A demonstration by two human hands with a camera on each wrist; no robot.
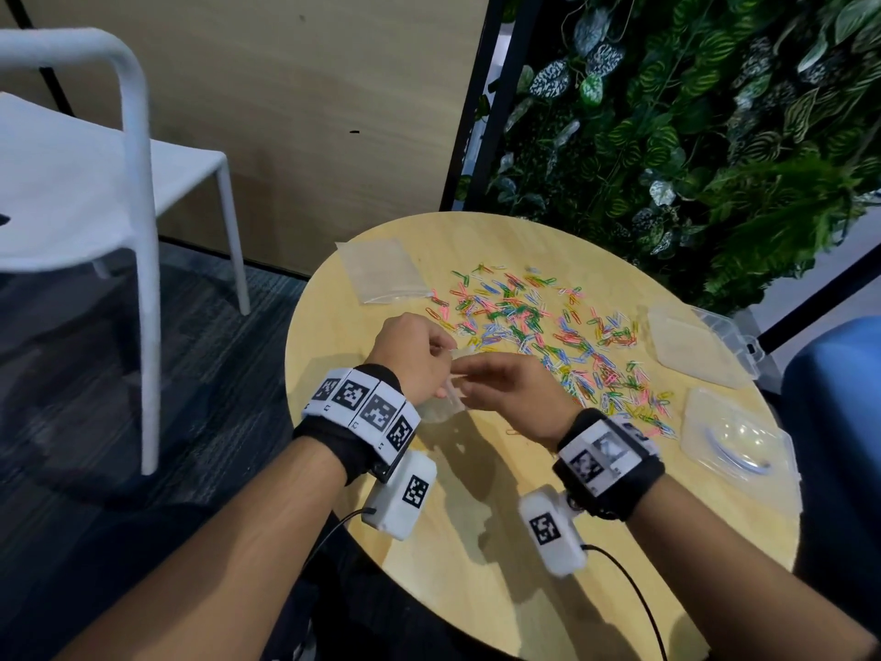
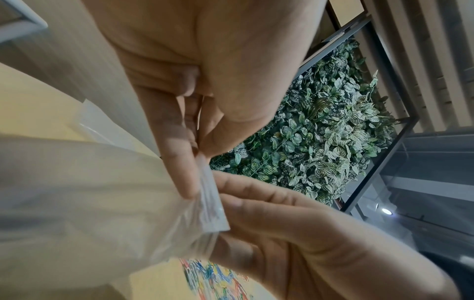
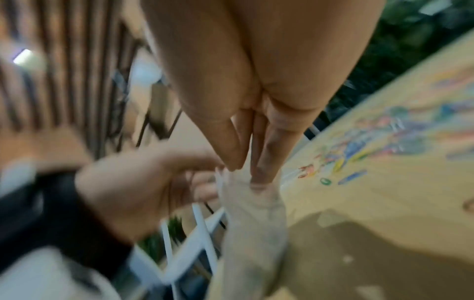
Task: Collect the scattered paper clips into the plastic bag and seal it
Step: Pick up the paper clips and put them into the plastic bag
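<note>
A small clear plastic bag [image 1: 448, 398] hangs between both hands above the round wooden table [image 1: 476, 541]. My left hand [image 1: 414, 350] pinches the bag's top strip [image 2: 212, 205] from one side. My right hand [image 1: 505, 384] pinches the same strip from the other side, thumb and fingers together on the bag [image 3: 254, 213]. The bag looks empty, though the right wrist view is blurred. Several coloured paper clips [image 1: 538, 326] lie scattered across the table beyond the hands, also seen as paper clips [image 2: 212, 278] low in the left wrist view.
A stack of spare clear bags [image 1: 381, 269] lies at the table's far left. Two clear plastic box halves [image 1: 691, 345] [image 1: 734, 436] sit at the right edge. A white chair [image 1: 95, 183] stands left of the table, a plant wall [image 1: 691, 112] behind.
</note>
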